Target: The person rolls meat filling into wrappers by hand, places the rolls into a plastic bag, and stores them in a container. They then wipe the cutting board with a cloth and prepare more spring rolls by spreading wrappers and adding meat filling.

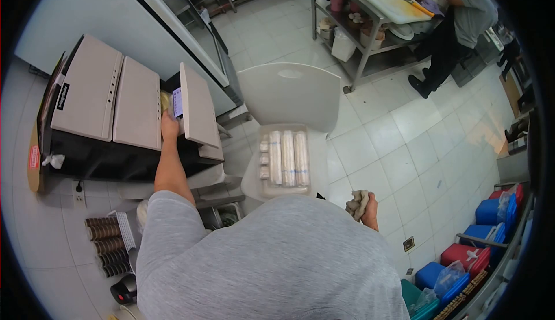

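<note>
Head view, looking down. A black dispenser [104,146] with three beige lids stands against the tiled wall; two lids lie flat, while the raised lid [196,109] nearest the person is tipped up, exposing yellowish contents in that compartment. The left hand [169,127] reaches into this opening, just beside the raised lid; its fingers are hidden, so open or closed cannot be told. The right hand [367,207], held low at the person's side above the floor [404,141], is closed around a crumpled cloth [357,203]. Directly ahead of the person, a clear tub [254,175] holds wrapped sleeves [287,157] of stacked white items lying side by side; its white cover [289,91] leans at the far edge. Brown paper cups [107,245] lie in stacked rows at lower left. Blue, red and teal storage boxes [485,233] line the right wall. A co-worker [462,19] stands at a steel table [370,25] bearing a cutting board [393,2], well apart.
</note>
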Demonstrator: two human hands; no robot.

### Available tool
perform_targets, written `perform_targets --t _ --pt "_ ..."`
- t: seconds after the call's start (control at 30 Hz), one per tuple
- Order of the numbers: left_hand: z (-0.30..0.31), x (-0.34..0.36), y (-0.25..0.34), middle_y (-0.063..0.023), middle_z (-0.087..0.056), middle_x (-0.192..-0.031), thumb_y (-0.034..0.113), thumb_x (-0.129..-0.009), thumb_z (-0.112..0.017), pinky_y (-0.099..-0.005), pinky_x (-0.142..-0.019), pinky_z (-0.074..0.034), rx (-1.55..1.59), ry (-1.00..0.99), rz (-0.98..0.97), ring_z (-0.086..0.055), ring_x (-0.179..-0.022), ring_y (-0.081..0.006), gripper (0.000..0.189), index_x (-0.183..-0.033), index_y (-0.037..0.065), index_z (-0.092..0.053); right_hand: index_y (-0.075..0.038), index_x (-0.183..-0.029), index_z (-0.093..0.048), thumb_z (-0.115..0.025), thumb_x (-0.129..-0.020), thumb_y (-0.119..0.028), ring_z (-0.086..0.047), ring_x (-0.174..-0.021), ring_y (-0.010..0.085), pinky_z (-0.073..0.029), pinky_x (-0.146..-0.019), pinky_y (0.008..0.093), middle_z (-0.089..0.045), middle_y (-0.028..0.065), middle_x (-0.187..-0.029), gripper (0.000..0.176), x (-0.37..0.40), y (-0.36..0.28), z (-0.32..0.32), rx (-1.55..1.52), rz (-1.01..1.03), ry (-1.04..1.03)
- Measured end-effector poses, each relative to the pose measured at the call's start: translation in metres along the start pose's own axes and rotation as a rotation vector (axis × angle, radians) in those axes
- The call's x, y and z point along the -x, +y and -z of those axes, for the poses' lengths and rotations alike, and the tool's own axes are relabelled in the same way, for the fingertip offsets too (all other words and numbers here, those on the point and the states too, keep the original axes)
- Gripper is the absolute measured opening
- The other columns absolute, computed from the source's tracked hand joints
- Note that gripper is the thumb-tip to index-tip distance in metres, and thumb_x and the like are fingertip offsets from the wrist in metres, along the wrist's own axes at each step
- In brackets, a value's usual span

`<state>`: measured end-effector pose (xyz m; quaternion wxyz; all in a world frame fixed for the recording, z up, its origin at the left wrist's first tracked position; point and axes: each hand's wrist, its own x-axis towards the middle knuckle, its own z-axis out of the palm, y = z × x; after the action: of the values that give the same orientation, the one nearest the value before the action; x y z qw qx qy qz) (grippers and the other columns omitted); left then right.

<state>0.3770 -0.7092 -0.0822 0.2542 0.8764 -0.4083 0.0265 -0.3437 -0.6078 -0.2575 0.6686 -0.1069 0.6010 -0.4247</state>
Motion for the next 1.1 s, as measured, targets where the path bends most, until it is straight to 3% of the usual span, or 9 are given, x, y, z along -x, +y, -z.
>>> perform_targets --t 0.2,0.4,0.47,0.5,0.6,0.7,0.8,1.07,1.1 --pt "0.003 0.028 0.021 -0.023 -0.059 -0.116 0.012 -0.083 -0.053 -0.0509 -0.094 -0.043 -0.132 0.079 0.035 -0.055 -0.111 -0.0414 0.043 -0.126 0.008 -0.054 -0.002 -0.086 -0.059 -0.029 -0.091 -0.037 -0.045 -0.057 0.0212 -0.037 -0.049 0.0355 -0.047 0.0069 -0.065 0.046 0.01 0.004 0.037 -0.051 -0.105 -0.071" --pt "0.013 0.065 0.04 -0.0139 -0.059 -0.117 0.014 -0.081 -0.055 -0.0548 -0.093 -0.04 -0.302 -0.024 0.184 -0.052 -0.115 -0.0363 0.038 -0.119 0.016 -0.062 -0.003 -0.08 -0.057 -0.035 -0.089 -0.032 -0.044 -0.054 0.0212 -0.035 -0.048 0.0354 -0.047 0.0068 -0.061 0.038 0.048 -0.029 0.041 -0.071 -0.227 -0.046" --pt "0.016 0.075 0.042 -0.0126 -0.058 -0.119 0.013 -0.081 -0.055 -0.0543 -0.093 -0.04 -0.3 -0.096 0.229 -0.051 -0.116 -0.0353 0.036 -0.115 0.015 -0.065 0.003 -0.086 -0.058 -0.038 -0.089 -0.028 -0.05 -0.052 0.0266 -0.043 -0.045 0.0407 -0.055 0.0141 -0.069 0.038 0.031 -0.016 0.063 -0.07 -0.119 0.036" --pt "0.019 0.08 0.042 -0.0125 -0.058 -0.119 0.013 -0.08 -0.055 -0.054 -0.093 -0.04 -0.293 -0.09 0.215 -0.051 -0.116 -0.0352 0.035 -0.114 0.015 -0.065 0.006 -0.09 -0.059 -0.04 -0.089 -0.027 -0.053 -0.051 0.0294 -0.047 -0.044 0.0433 -0.058 0.0177 -0.072 0.038 0.025 -0.012 0.073 -0.07 -0.065 0.077" --pt "0.02 0.091 0.043 -0.0124 -0.058 -0.119 0.013 -0.08 -0.055 -0.0528 -0.094 -0.04 -0.281 -0.054 0.155 -0.051 -0.116 -0.035 0.032 -0.11 0.013 -0.067 0.008 -0.089 -0.059 -0.038 -0.089 -0.025 -0.053 -0.052 0.0286 -0.045 -0.044 0.0426 -0.059 0.0188 -0.074 0.039 0.004 -0.003 0.107 -0.007 -0.132 -0.059" --pt "0.014 0.094 0.036 -0.0122 -0.059 -0.118 0.01 -0.08 -0.054 -0.0507 -0.094 -0.041 -0.323 -0.004 0.06 -0.051 -0.115 -0.0348 0.031 -0.108 0.012 -0.068 -0.002 -0.075 -0.054 -0.036 -0.087 -0.028 -0.036 -0.046 0.0192 -0.027 -0.042 0.0365 -0.039 0.0062 -0.056 0.033 0.024 -0.025 0.081 -0.007 -0.173 -0.024" --pt "0.017 0.091 0.031 -0.0121 -0.061 -0.115 0.006 -0.081 -0.053 -0.0475 -0.094 -0.044 -0.416 -0.045 -0.032 -0.053 -0.112 -0.0347 0.031 -0.107 0.012 -0.069 -0.002 -0.074 -0.052 -0.032 -0.087 -0.028 -0.032 -0.045 0.0195 -0.024 -0.042 0.0368 -0.033 0.0059 -0.054 0.035 -0.002 -0.01 0.09 -0.026 -0.106 -0.018" --pt "0.033 0.082 0.034 -0.0147 -0.064 -0.108 0.002 -0.081 -0.053 -0.0455 -0.091 -0.048 -0.498 -0.168 -0.128 -0.058 -0.104 -0.0365 0.03 -0.102 0.013 -0.071 -0.001 -0.076 -0.051 -0.026 -0.089 -0.029 -0.029 -0.046 0.0191 -0.023 -0.042 0.0364 -0.034 0.0071 -0.057 0.04 -0.032 0.015 0.097 0.046 -0.067 0.026" --pt "0.033 0.08 0.033 -0.0155 -0.064 -0.106 0.003 -0.081 -0.053 -0.0459 -0.09 -0.048 -0.488 -0.185 -0.144 -0.059 -0.103 -0.0367 0.03 -0.102 0.013 -0.071 0.0 -0.077 -0.052 -0.027 -0.089 -0.027 -0.034 -0.048 0.0209 -0.027 -0.044 0.0378 -0.039 0.0094 -0.061 0.039 -0.028 0.012 0.096 0.042 -0.064 0.017"
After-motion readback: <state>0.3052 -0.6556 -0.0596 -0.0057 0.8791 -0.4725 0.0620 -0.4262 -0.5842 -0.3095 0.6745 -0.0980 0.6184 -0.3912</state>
